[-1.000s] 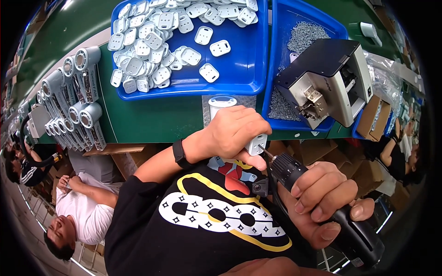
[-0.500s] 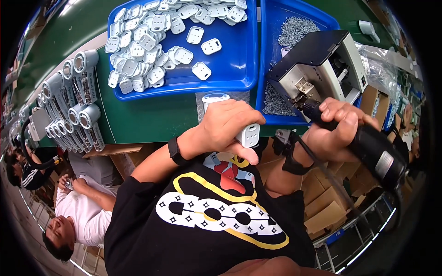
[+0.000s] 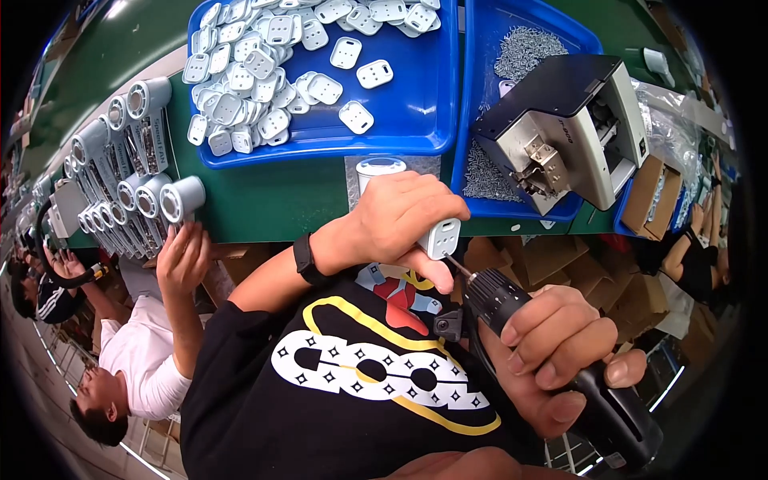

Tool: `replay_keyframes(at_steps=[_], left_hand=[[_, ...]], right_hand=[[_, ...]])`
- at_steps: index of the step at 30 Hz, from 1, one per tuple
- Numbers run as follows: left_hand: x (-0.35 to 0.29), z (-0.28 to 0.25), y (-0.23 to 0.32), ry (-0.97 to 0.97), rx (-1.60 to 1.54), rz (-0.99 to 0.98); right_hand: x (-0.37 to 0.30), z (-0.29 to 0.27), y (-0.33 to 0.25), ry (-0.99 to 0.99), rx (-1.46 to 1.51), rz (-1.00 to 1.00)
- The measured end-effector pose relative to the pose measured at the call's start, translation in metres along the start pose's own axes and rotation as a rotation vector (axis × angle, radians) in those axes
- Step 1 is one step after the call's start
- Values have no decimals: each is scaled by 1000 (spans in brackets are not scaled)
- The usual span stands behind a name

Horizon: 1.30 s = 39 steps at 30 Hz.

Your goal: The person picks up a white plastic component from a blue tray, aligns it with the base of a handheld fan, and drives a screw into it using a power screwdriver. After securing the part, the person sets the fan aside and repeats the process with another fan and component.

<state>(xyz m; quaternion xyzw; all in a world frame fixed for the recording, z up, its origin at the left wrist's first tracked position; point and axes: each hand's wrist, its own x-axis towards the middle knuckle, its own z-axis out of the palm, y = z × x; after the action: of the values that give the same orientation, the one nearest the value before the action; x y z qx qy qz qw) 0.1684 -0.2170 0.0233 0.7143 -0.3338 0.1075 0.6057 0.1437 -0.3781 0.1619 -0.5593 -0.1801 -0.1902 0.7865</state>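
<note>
My left hand (image 3: pixel 404 210) is wrapped round a light grey handheld housing (image 3: pixel 379 166); its rounded far end shows beyond the knuckles. A white end plate (image 3: pixel 442 240) with small holes faces right, beside my thumb. In my right hand (image 3: pixel 552 340) is a black electric screwdriver (image 3: pixel 494 298), held tilted with its thin bit at the end plate's lower edge. Whether the bit sits in a hole or a screw is too small to tell. The middle of the housing is hidden by my left fingers.
A blue tray (image 3: pixel 400 144) of loose white end plates lies ahead. Beside it, another blue tray (image 3: pixel 578 210) bears screws and a screw feeder (image 3: pixel 560 120). Grey housings (image 3: pixel 148 196) stand in rows at left, where a co-worker's hand (image 3: pixel 186 254) touches one. Cardboard boxes (image 3: pixel 552 268) are below right.
My right hand has brought the screwdriver from the screw feeder down and left to the end plate. A co-worker's hand has reached a grey housing at left, which now stands at the near end of the row.
</note>
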Motion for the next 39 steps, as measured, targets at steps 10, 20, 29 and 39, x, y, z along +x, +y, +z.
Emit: replay_keyframes(at_steps=[10,20,29,39], left_hand=[[-1,3,7,3,91,-31],[68,-109,-1,-117,593,203],[142,-255,-136,13,1108,295],[-115,-187,85,610,1357,-811]], right_hand=[[-2,9,10,-30,-36,-21],[14,23,38,97,-69,91],[18,65,164,-720,-1262,430],[18,67,160,-820,-1226,423]])
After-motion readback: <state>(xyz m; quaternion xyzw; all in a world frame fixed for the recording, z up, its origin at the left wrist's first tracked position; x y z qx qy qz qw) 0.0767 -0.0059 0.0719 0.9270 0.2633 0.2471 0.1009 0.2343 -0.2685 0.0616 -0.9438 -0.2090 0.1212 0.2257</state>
